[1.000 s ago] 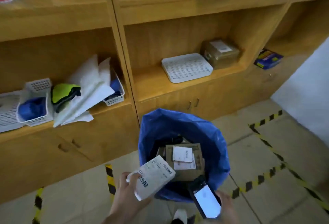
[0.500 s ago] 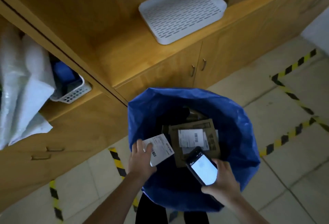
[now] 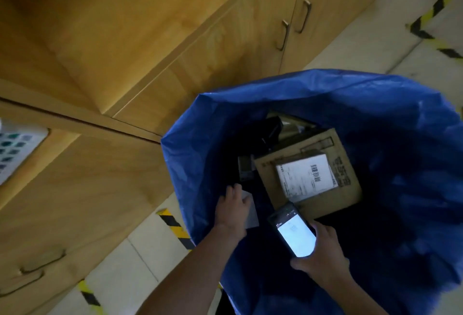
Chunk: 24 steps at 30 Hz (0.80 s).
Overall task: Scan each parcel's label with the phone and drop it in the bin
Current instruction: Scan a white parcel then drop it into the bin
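Observation:
A bin lined with a blue bag (image 3: 190,144) fills the lower right of the head view. My left hand (image 3: 231,210) reaches down inside it and holds a small white parcel (image 3: 251,217), mostly hidden under the hand. My right hand (image 3: 322,262) grips a phone (image 3: 293,232) with a lit white screen over the bin. Deeper in the bin lies a brown cardboard box (image 3: 323,204) with a white barcode label (image 3: 304,177), beside dark parcels (image 3: 270,129).
Wooden cabinets with metal handles (image 3: 284,35) stand behind and left of the bin. A white perforated basket (image 3: 15,149) shows at the left edge. Yellow-and-black tape (image 3: 175,227) marks the tiled floor.
My view has tilted down and closer to the bin. My left hand has lowered the white parcel deeper into the bag. The phone stays in my right hand.

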{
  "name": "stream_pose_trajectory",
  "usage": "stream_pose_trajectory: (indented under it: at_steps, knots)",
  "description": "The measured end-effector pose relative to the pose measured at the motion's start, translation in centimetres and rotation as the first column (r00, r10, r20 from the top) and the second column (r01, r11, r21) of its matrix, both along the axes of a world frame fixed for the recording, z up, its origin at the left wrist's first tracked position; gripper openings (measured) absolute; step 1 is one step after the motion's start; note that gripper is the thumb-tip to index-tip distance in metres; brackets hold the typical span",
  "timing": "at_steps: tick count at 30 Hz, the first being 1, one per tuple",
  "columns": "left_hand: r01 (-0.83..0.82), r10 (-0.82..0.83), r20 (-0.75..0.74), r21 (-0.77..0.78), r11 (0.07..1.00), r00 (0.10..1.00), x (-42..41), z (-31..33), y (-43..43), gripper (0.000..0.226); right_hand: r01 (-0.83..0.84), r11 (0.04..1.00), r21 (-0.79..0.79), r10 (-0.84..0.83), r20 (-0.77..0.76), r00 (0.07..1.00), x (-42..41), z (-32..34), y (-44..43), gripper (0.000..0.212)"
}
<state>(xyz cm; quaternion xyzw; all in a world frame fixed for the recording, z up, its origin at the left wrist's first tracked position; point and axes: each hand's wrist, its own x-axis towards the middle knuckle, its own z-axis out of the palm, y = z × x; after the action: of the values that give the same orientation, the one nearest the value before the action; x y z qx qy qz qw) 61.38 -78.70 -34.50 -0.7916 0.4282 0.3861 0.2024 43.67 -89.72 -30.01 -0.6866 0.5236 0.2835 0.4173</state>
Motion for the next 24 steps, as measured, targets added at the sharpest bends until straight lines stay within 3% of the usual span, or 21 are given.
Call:
stream_pose_trajectory:
  at_steps: [10, 17, 24]
  knots:
    - [-0.046, 0.044, -0.048, -0.021, 0.999, 0.998, 1.4, -4.8, -1.0, 0.08, 0.087, 0.996, -0.014, -0.088, -0.065, 0.994, 0.6, -4.0, 1.5, 0.1]
    - [0.119, -0.119, -0.017, 0.054, 0.991, 0.993, 1.9, -2.4, -0.8, 0.077, 0.092, 0.995, -0.034, -0.092, -0.015, 0.996, 0.5, -1.5, 1.7, 0.1]
    - [0.151, -0.152, -0.012, -0.06, 0.987, 0.988, 1.2, 3.3, -1.3, 0.057, 0.096, 0.992, -0.085, -0.095, 0.018, 0.995, -1.5, 3.7, 1.7, 0.108]
